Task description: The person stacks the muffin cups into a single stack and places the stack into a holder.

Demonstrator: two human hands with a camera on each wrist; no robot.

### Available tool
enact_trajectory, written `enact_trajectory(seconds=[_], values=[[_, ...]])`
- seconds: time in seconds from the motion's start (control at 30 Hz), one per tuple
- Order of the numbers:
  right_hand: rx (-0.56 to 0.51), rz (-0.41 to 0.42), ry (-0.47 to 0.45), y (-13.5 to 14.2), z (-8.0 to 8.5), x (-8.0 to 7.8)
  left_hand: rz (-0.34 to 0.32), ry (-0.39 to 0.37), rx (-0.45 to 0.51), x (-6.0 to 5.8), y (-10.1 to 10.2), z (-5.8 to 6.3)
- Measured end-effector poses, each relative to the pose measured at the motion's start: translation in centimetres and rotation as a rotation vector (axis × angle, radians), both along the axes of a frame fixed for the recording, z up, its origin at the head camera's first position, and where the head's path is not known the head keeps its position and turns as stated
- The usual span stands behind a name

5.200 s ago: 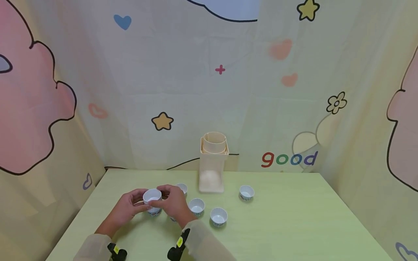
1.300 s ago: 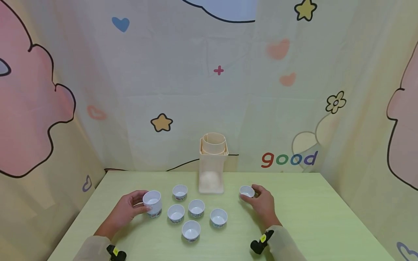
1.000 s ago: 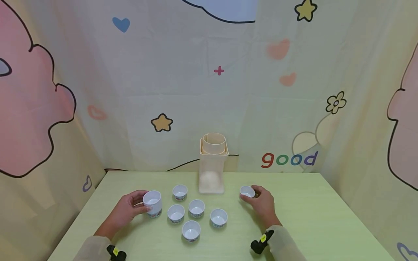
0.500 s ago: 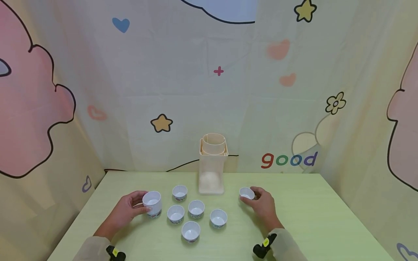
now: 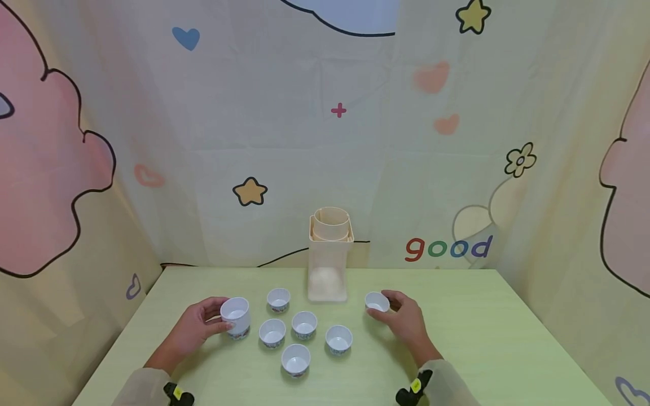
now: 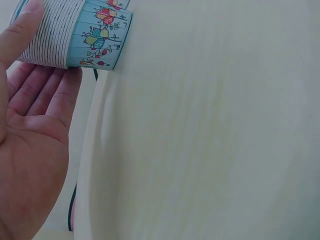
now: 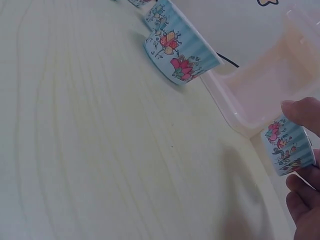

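Observation:
My left hand point(image 5: 195, 324) grips a nested stack of small paper cups point(image 5: 236, 316) at the left of the table. Many white rims sit close together in the left wrist view, above the pale blue flowered outer wall of the stack point(image 6: 97, 35). At the right, my right hand point(image 5: 406, 321) pinches a single paper cup point(image 5: 376, 301) between thumb and fingers. That flowered cup point(image 7: 287, 145) appears lifted off the tabletop in the right wrist view. Between the hands stand several separate cups, among them a back cup point(image 5: 278, 300), a front cup point(image 5: 295, 360) and a right-hand cup point(image 5: 338, 339).
A cream plastic stand point(image 5: 327, 276) with a round tube point(image 5: 331, 224) in its top rises at the table's back edge. Behind the pale green table point(image 5: 477, 338) hangs a printed curtain point(image 5: 284, 113).
Earlier both hands were at the stack; the right hand then went to the far-right cup. It has since moved that cup slightly left. The left hand keeps its place on the stack.

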State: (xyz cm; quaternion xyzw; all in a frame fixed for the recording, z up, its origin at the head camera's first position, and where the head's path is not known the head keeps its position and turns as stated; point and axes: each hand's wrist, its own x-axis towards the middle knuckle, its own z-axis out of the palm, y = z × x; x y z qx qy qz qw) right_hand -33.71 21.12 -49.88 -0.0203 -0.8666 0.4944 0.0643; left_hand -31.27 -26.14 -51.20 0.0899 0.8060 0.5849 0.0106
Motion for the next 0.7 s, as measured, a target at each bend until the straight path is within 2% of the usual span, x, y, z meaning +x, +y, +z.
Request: enact_trajectory(seconds=[0.3,0.7], values=[[-0.06,0.059,0.061,-1.3,1.0,1.1,0.0,0.001,0.003,0.1,0.0,0.1],[-0.164,0.145,0.092,-3.7,2.3,2.5,-0.016,0.006,0.024,0.0,-0.1,-0.1]])
